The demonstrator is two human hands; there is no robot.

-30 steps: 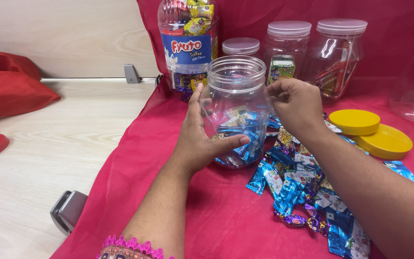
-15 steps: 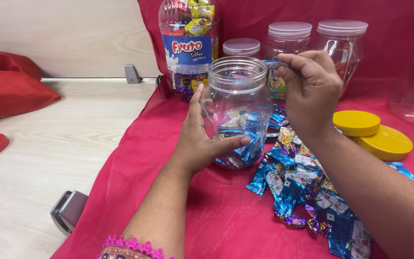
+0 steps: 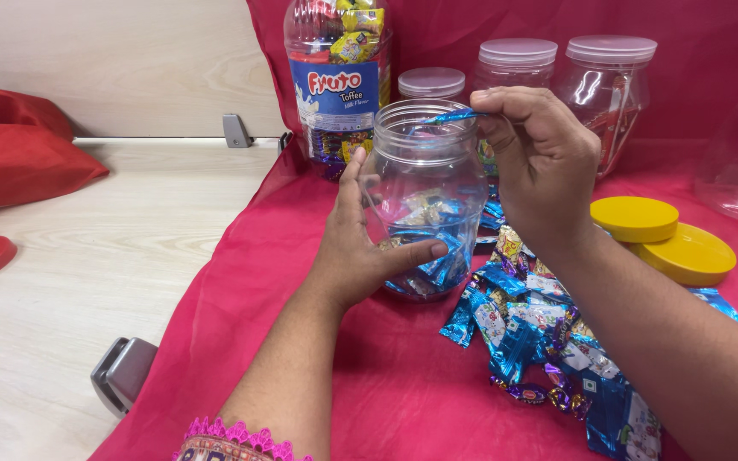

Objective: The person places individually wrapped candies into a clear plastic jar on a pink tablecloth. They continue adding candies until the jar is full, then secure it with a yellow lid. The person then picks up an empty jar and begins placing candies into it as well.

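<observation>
My right hand is up at the top of the clear open jar now. A second ago it was low, down by the pile of sweets on the pink cloth. Then it went up beside the rim. Now it has moved a bit to the left, and the blue sweet that I pinch sticks out right over the jar's mouth. My right fingers are shut tight on one end of the wrapper. The sweet has not gone in yet; it hangs just above the opening.

My left hand has not moved at all. It stays on the side of the jar, fingers spread wide and flat on the plastic, thumb across the front. It holds the jar still.

The jar stands upright on the cloth, and blue and gold sweets already fill its bottom part. So I think I am filling it one sweet at a time, and this one is ready to drop. Many more sweets lie in the pile, so there is a lot left to do.

Behind the jar stand a tall jar with a blue label and three jars with clear lids. Two yellow lids lie on the cloth to the right, one partly on the other. The wooden desk shows on the left.
</observation>
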